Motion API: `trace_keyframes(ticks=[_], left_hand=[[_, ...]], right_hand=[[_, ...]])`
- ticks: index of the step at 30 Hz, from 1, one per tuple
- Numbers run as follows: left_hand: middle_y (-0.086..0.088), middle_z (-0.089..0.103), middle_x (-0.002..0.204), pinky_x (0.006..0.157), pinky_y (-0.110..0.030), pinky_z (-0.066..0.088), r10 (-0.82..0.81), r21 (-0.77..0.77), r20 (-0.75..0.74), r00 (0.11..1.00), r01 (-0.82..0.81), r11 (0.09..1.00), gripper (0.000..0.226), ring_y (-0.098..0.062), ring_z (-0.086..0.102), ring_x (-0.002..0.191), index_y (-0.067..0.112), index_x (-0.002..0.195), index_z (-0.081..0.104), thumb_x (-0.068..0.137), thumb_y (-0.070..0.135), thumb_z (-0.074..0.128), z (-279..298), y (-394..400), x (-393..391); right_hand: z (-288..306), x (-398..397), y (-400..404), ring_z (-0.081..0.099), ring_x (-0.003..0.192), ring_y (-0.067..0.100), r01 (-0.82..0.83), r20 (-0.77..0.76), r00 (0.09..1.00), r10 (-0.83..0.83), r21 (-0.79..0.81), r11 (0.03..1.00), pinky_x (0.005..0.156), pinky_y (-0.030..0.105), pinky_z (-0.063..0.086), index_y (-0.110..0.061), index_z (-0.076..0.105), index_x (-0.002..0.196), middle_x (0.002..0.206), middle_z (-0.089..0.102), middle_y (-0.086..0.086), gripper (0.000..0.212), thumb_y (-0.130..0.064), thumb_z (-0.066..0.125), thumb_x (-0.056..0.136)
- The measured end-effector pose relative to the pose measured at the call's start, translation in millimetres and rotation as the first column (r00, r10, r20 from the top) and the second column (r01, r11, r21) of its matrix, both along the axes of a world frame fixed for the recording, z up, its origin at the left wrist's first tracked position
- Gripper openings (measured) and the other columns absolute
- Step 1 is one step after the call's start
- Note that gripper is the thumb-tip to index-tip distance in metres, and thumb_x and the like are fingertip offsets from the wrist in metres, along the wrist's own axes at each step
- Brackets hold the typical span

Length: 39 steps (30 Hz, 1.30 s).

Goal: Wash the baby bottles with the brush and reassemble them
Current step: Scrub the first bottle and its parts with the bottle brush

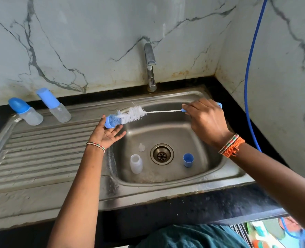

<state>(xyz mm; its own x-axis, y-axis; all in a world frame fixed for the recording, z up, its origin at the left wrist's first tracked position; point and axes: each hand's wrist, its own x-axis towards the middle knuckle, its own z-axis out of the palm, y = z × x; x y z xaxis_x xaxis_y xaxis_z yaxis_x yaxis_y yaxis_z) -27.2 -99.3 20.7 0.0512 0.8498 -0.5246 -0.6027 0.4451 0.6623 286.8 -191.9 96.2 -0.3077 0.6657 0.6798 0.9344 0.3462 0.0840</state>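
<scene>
So, your right hand point(204, 120) is over the back of the sink basin point(210, 169), fingers curled tight round the blue handle end of the bottle brush point(135, 114) — the white wire stem runs left from your fist to the bristles. Your left hand point(107, 134) is at the basin's left edge, palm up, fingers spread and mostly straight; a blue bottle ring point(111, 121) sits at your fingertips w/ the thumb up beside it. Can't tell if the thumb actually clamps it or it just rests there. The bristle tip pokes into that ring.

Down in the basin, 3 loose parts: a clear bottle body point(136, 163) standing left of the drain point(161, 154), a clear nipple point(141, 147) just behind it, and a blue cap point(188, 160) right of the drain, open end up.

On the ribbed drainboard point(40, 154), far-left corner — 2 more assembled bottles, both w/ blue caps on: the left bottle point(25, 111) and the right bottle point(54, 105), near each other, not touching. Tap point(150, 65) is behind the basin, no water running that you can see. A blue hose point(250, 72) hangs down the right wall.
</scene>
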Motion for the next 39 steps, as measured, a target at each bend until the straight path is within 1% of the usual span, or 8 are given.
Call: trace_keyframes(ticks=[6, 10, 17, 20, 24, 33, 36, 39], left_hand=[[-0.012, 0.059, 0.110, 0.096, -0.049, 0.040, 0.107, -0.052, 0.018, 0.994, -0.106, 0.993, 0.023, -0.028, 0.057, 0.103, 0.012, 0.102, 0.055, 0.094, 0.033, 0.053, 2, -5, 0], [-0.008, 0.072, 0.087, 0.091, -0.046, 0.042, 0.082, 0.015, -0.032, 0.996, -0.082, 0.997, 0.028, -0.026, 0.060, 0.097, 0.009, 0.098, 0.056, 0.095, 0.036, 0.049, -1, -5, -7], [-0.001, 0.061, 0.105, 0.100, -0.043, 0.031, 0.067, 0.010, -0.070, 0.995, -0.067, 0.998, 0.025, -0.018, 0.058, 0.097, 0.022, 0.098, 0.055, 0.094, 0.045, 0.045, -3, -5, 1], [-0.003, 0.061, 0.106, 0.098, -0.042, 0.034, 0.087, 0.039, -0.037, 0.995, -0.086, 0.996, 0.028, -0.020, 0.058, 0.099, 0.020, 0.100, 0.055, 0.094, 0.045, 0.045, 0, -5, 2], [-0.009, 0.072, 0.095, 0.089, -0.044, 0.046, 0.097, 0.116, 0.065, 0.993, -0.104, 0.988, 0.033, -0.026, 0.062, 0.098, 0.011, 0.106, 0.056, 0.088, 0.039, 0.053, 1, -10, -7], [-0.011, 0.057, 0.107, 0.088, -0.047, 0.044, 0.182, 0.042, 0.120, 0.976, -0.188, 0.981, 0.033, -0.025, 0.052, 0.104, 0.011, 0.101, 0.056, 0.095, 0.042, 0.046, 12, 2, -2], [-0.007, 0.064, 0.101, 0.086, -0.048, 0.042, 0.203, 0.079, 0.148, 0.968, -0.216, 0.973, 0.030, -0.022, 0.057, 0.100, 0.014, 0.098, 0.056, 0.096, 0.041, 0.044, 13, 3, -3], [-0.001, 0.073, 0.088, 0.081, -0.046, 0.044, 0.162, 0.155, 0.156, 0.974, -0.186, 0.970, 0.028, -0.021, 0.062, 0.091, 0.014, 0.098, 0.057, 0.097, 0.037, 0.043, 14, 1, -8]], right_hand=[[13, -7, -8, 0.064, 0.072, 0.029, 0.058, -0.025, 0.997, -0.068, -0.279, 0.959, 0.058, 0.032, 0.050, -0.011, 0.072, 0.093, 0.081, 0.068, 0.008, 0.017, -0.008, 0.065, 0.079], [31, -8, -10, 0.045, 0.042, 0.006, -0.241, -0.305, 0.902, -0.304, -0.943, 0.231, 0.042, 0.018, 0.035, -0.011, 0.074, 0.085, 0.062, 0.055, 0.003, 0.020, -0.018, 0.056, 0.092], [15, -10, -9, 0.064, 0.069, 0.030, 0.032, -0.052, 0.998, -0.033, -0.031, 0.999, 0.056, 0.030, 0.047, -0.015, 0.076, 0.094, 0.079, 0.071, 0.003, 0.025, -0.002, 0.068, 0.074], [19, -10, -5, 0.064, 0.069, 0.023, 0.009, -0.115, 0.993, -0.036, -0.223, 0.975, 0.058, 0.026, 0.044, -0.016, 0.076, 0.092, 0.078, 0.071, -0.002, 0.020, -0.006, 0.066, 0.078], [31, -6, -6, 0.033, 0.037, 0.006, -0.400, -0.416, 0.789, -0.452, -0.907, 0.136, 0.038, 0.017, 0.025, -0.007, 0.071, 0.081, 0.054, 0.049, -0.002, 0.027, -0.017, 0.050, 0.095], [7, -26, -15, 0.062, 0.066, 0.028, 0.041, 0.064, 0.997, -0.032, -0.146, 0.988, 0.049, 0.026, 0.037, -0.013, 0.070, 0.087, 0.071, 0.064, 0.003, 0.010, -0.010, 0.069, 0.077], [12, -29, -11, 0.062, 0.072, 0.022, 0.017, -0.178, 0.980, -0.085, -0.353, 0.935, 0.056, 0.026, 0.041, -0.019, 0.070, 0.088, 0.077, 0.067, -0.003, 0.007, -0.015, 0.066, 0.084], [17, -24, -3, 0.045, 0.051, 0.009, -0.347, -0.460, 0.805, -0.375, -0.877, 0.333, 0.043, 0.019, 0.030, -0.015, 0.069, 0.083, 0.061, 0.056, -0.006, 0.021, -0.019, 0.053, 0.095]])
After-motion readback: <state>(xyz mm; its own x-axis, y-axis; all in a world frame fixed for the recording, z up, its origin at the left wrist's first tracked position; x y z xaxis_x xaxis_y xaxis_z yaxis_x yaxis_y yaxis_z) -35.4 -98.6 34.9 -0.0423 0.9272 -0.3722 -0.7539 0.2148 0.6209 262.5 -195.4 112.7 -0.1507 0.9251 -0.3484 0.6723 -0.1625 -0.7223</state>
